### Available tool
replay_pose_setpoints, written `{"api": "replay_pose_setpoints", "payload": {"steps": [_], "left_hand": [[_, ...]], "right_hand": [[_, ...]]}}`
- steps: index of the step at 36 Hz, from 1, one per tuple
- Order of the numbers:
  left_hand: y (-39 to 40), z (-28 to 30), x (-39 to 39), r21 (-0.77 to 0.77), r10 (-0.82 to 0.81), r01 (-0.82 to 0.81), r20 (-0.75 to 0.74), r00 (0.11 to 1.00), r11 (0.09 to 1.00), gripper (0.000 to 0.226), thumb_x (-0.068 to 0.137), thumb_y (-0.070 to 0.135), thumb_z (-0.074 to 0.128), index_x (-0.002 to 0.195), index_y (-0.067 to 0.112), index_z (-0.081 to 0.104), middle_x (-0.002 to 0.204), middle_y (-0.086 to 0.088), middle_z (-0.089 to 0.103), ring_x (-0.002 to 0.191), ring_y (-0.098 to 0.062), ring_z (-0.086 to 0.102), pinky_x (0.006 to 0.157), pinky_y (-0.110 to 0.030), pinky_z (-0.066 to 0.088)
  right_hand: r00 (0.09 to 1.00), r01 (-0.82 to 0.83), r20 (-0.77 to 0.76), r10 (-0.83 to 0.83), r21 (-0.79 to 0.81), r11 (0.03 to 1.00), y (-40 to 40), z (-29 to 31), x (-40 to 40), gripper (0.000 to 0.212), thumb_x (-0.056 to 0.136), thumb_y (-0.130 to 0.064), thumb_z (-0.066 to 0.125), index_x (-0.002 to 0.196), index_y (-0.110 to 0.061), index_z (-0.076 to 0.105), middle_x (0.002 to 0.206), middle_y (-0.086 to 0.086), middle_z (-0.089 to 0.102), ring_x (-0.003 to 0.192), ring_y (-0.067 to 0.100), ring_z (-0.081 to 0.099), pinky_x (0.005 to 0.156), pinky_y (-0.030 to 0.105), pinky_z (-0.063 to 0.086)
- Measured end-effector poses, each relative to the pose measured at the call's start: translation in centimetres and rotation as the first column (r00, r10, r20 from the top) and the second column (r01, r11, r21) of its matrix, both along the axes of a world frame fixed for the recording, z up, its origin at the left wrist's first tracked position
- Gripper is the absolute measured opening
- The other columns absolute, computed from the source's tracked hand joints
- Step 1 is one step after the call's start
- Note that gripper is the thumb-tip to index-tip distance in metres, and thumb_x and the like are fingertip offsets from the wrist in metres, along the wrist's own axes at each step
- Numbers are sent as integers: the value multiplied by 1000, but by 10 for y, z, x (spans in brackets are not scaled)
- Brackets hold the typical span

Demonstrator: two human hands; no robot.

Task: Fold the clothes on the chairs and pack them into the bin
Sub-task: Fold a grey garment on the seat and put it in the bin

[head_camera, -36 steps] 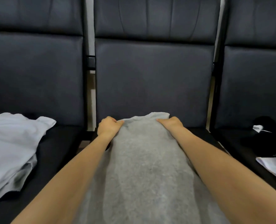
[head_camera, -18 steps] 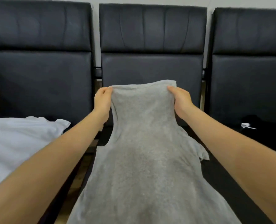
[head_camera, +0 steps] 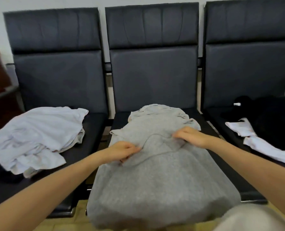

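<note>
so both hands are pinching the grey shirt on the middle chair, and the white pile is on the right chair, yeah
Not quite. The head view shows the left hand and right hand pinching the grey shirt on the middle chair, but the white pile lies on the left chair, not the right one.

1. No text, brand, number or sign could be read anywhere in the head view.
2. A small white tag (head_camera: 236, 104) showed on the black garment (head_camera: 271, 120) on the right chair, but any print on it was too small and blurred to make out.
</note>
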State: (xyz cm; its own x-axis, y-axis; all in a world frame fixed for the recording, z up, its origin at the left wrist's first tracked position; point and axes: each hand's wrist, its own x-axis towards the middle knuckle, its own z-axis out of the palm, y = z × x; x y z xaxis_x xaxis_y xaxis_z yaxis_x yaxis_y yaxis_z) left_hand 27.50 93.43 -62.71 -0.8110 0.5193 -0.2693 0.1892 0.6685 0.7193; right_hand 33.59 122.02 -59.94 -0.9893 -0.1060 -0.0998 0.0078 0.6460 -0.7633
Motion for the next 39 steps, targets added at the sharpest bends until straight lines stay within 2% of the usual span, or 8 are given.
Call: {"api": "replay_pose_setpoints", "payload": {"steps": [5,8,11,16,19,24,31,39], "left_hand": [[4,4,-16,219,271,-243,-108,957,945,36,97,30,55,67,13,67,61,3,62,59,-13,54,59,-26,47],[-1,16,-34,359,414,-321,-221,883,877,30,97,24,51,75,12,67,74,0,62,71,-15,56,69,-33,48],[9,10,-48,326,426,-324,-317,848,888,22,96,28,53,102,12,67,97,5,63,98,-17,59,83,-31,45],[21,-10,-78,99,348,-334,-326,879,937,71,88,50,61,145,14,38,146,-10,42,134,-30,40,109,-44,36],[22,-23,-88,-8,329,-341,-236,914,940,78,80,66,59,141,20,44,140,-6,48,128,-29,46,108,-48,38],[22,-19,-98,230,356,-309,-202,913,923,36,86,42,66,73,11,51,74,0,52,74,-17,50,65,-30,38],[20,8,-119,276,263,-148,-446,856,950,30,93,35,59,85,7,54,78,-1,56,73,-15,51,67,-30,40],[25,41,-173,-48,98,-247,-834,543,968,43,93,53,50,89,11,55,78,-6,61,72,-24,58,63,-42,47]], "right_hand": [[958,217,-134,-253,-237,947,1,7,-5,43,101,-21,44,71,-3,69,71,8,68,59,6,60,56,14,42],[869,356,-308,-386,-152,922,9,13,-38,29,96,-24,53,84,-3,69,84,9,69,73,9,61,69,25,51],[890,391,-240,-388,-36,920,24,-2,-58,23,95,-28,56,109,-13,66,113,4,66,104,20,61,92,40,51],[952,290,-134,-276,105,951,24,-11,-76,71,85,-40,70,145,-17,40,147,5,41,134,23,41,112,38,35],[977,215,-34,-212,173,961,26,-12,-83,63,82,-45,72,136,-20,52,138,0,47,130,23,43,108,35,36],[982,171,-59,-179,-121,978,33,-3,-88,24,81,-26,76,84,-7,61,88,2,62,84,16,59,69,24,46],[967,151,-206,-150,-11,988,53,27,-107,23,85,-25,73,75,-15,55,76,-4,56,71,10,54,66,25,41],[849,429,-476,-230,367,825,72,38,-147,32,86,-46,66,94,-18,54,87,-2,59,81,19,54,66,34,39]]}}
